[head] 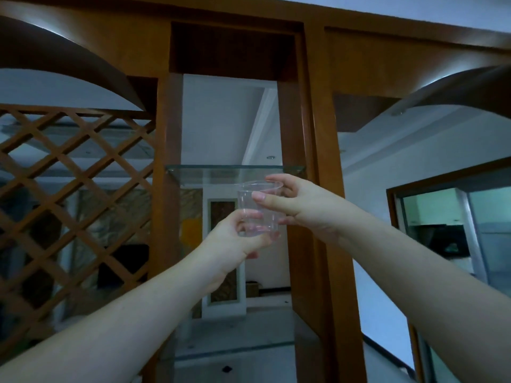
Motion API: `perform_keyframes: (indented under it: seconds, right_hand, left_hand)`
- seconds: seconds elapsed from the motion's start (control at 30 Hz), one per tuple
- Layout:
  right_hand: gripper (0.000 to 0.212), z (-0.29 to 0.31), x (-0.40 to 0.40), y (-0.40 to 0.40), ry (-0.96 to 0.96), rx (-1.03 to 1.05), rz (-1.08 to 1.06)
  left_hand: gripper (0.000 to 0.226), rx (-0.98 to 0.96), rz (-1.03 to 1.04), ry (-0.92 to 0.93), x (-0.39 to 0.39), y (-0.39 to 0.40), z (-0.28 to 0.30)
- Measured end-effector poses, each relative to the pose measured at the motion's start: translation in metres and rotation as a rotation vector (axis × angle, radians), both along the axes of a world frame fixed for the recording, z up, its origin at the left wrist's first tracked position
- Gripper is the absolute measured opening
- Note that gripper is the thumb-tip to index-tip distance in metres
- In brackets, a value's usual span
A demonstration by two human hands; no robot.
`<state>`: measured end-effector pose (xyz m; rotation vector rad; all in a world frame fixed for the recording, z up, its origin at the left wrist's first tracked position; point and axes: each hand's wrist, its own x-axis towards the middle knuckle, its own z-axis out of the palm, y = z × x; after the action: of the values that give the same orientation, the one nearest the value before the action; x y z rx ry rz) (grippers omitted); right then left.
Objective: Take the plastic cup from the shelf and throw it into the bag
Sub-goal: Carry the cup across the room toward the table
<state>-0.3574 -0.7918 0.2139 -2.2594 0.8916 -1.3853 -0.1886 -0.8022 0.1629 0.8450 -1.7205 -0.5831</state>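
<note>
A clear, thin-walled plastic cup point(260, 210) is held upright, just below the glass shelf point(221, 172); no label or writing can be made out on it. Its base is gripped by the left hand point(235, 239), its rim pinched by the right hand point(293, 203). Behind the fingers, an orange-brown wooden partition point(318, 134) and lattice point(69, 175) are seen

Dim, bluish light; soft focus — edges bowed, wide-angle.

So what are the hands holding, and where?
A clear plastic cup: the left hand grips its base, the right hand pinches its rim and upper wall.
</note>
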Motion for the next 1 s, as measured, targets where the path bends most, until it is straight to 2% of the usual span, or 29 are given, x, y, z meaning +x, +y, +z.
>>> perform_keyframes:
  seconds: [0.33,0.5,0.7,0.9,1.0]
  right_hand:
    - [0.088,-0.071,-0.006,0.060,-0.132,0.046,-0.109]
    - [0.085,-0.098,0.018,0.108,-0.163,0.085,-0.171]
    - [0.072,-0.142,0.045,0.169,-0.165,0.177,-0.248]
    - [0.062,-0.165,0.029,0.234,-0.226,0.247,-0.460]
    - [0.072,-0.171,0.009,0.277,-0.246,0.249,-0.579]
  left_hand:
    - [0.063,0.073,-0.118,-0.063,-0.005,0.043,-0.054]
    - [0.047,0.124,-0.275,0.021,0.011,0.072,-0.089]
    - [0.052,0.248,-0.473,0.108,0.033,0.108,-0.141]
    - [0.058,0.365,-0.675,0.113,0.004,0.153,-0.165]
    - [0.058,0.403,-0.797,0.104,-0.026,0.183,-0.170]
